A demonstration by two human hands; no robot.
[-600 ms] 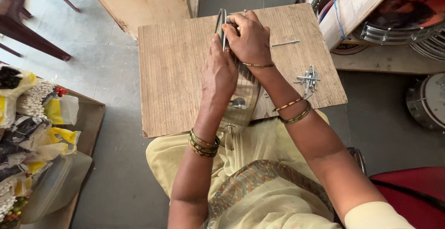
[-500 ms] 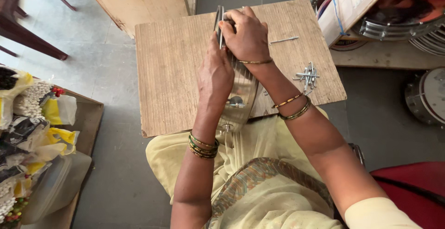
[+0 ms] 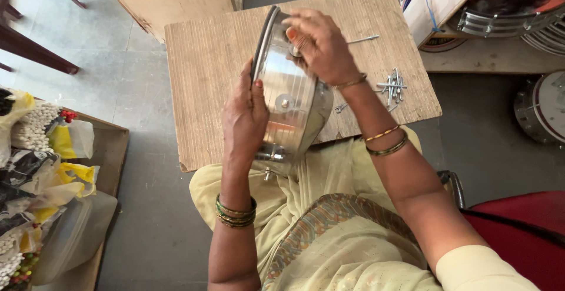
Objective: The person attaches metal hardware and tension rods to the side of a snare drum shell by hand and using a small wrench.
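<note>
Head view shows the shiny metal drum shell, earlier seen edge-on as a thin rim, now tipped so its curved side and small lugs face the camera. It is held over the wooden worktop. The left hand has its fingers clamped on the shell's 9 o'clock side. The right hand has fingers pinched together on a fitting at 12 o'clock, so work seems to have moved onto the side hardware. Loose bolts lie at 3 o'clock
</note>
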